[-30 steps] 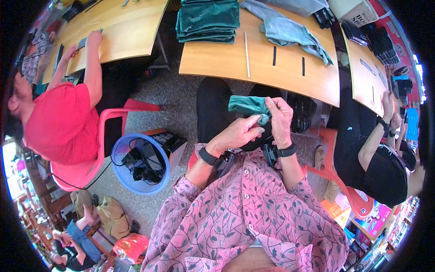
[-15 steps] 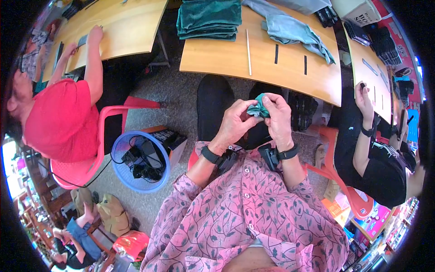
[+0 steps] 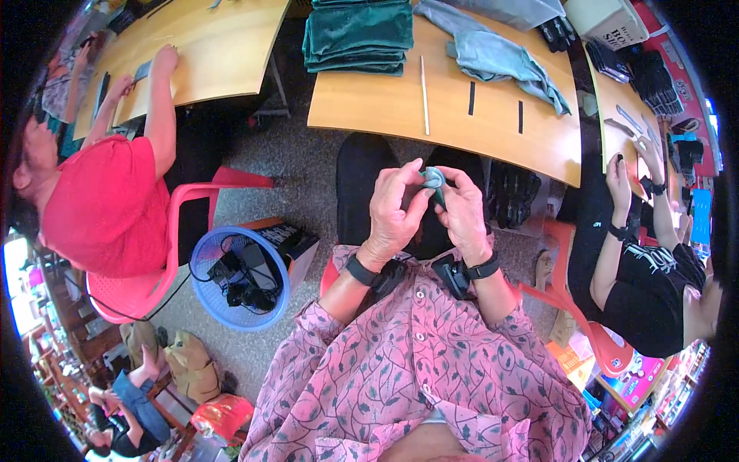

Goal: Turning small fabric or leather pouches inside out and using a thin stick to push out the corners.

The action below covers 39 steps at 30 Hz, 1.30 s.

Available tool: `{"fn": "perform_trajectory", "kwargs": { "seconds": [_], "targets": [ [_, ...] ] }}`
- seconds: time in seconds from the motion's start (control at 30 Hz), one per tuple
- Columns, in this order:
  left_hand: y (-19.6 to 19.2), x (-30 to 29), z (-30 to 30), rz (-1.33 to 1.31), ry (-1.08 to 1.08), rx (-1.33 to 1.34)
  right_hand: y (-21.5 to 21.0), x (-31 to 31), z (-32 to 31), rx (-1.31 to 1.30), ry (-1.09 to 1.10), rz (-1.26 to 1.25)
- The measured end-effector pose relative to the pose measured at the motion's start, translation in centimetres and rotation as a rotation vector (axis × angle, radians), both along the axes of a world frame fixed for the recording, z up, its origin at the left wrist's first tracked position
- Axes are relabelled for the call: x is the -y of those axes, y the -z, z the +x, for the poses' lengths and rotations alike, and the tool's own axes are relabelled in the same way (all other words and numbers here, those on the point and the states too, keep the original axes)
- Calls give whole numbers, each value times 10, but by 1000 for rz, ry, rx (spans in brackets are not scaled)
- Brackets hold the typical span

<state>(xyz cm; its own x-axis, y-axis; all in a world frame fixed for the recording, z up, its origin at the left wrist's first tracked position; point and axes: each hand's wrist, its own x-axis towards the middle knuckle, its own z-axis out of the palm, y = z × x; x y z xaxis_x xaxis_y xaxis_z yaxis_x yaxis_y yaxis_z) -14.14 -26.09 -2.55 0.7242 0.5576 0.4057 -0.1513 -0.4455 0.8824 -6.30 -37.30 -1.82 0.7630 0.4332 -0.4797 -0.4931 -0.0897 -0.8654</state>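
A small bunched piece of green velvet cloth (image 3: 436,182), its paler underside showing, is between my hands above my lap. My right hand (image 3: 465,214) pinches it from the right with thumb and fingers. From the left, my left hand (image 3: 394,214) has its thumb and forefinger closed at the cloth's near edge; its other fingers are curled. Beyond my knees is the wooden table (image 3: 377,108), bearing a stack of folded green velvet cloths (image 3: 358,38), a crumpled grey-green cloth (image 3: 500,55), a thin pale stick (image 3: 425,96) and two black strips (image 3: 472,98).
A blue plastic basket (image 3: 202,296) with black cables and adapters stands on the floor to my left. One person in a red shirt (image 3: 108,204) works at the left table. Another in a black top (image 3: 643,285) sits on the right, beside a red chair (image 3: 573,308).
My hands have turned the green cloth, so more of its pale side shows, and my left hand has tilted more upright. The person on the right has raised a second hand.
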Motion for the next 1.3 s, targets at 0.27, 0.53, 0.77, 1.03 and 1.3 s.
{"fn": "perform_trajectory", "kwargs": {
  "seconds": [0.27, 0.53, 0.77, 1.03, 1.3],
  "targets": [
    [11, -3, 3, 52, -74, 2, -9, 1, -1, 57, -39, 141],
    [20, -9, 0, 50, 9, -118, -4, 6, -5, 404, -238, -154],
    [27, -14, -4, -183, 108, -255, 3, 10, -4, 522, -173, -58],
    [22, -19, -5, -646, 260, -293, -2, 8, 1, 514, -185, -44],
    [22, -14, -6, -246, 273, -289, -4, 10, 2, 529, -132, -53]
  ]
}}
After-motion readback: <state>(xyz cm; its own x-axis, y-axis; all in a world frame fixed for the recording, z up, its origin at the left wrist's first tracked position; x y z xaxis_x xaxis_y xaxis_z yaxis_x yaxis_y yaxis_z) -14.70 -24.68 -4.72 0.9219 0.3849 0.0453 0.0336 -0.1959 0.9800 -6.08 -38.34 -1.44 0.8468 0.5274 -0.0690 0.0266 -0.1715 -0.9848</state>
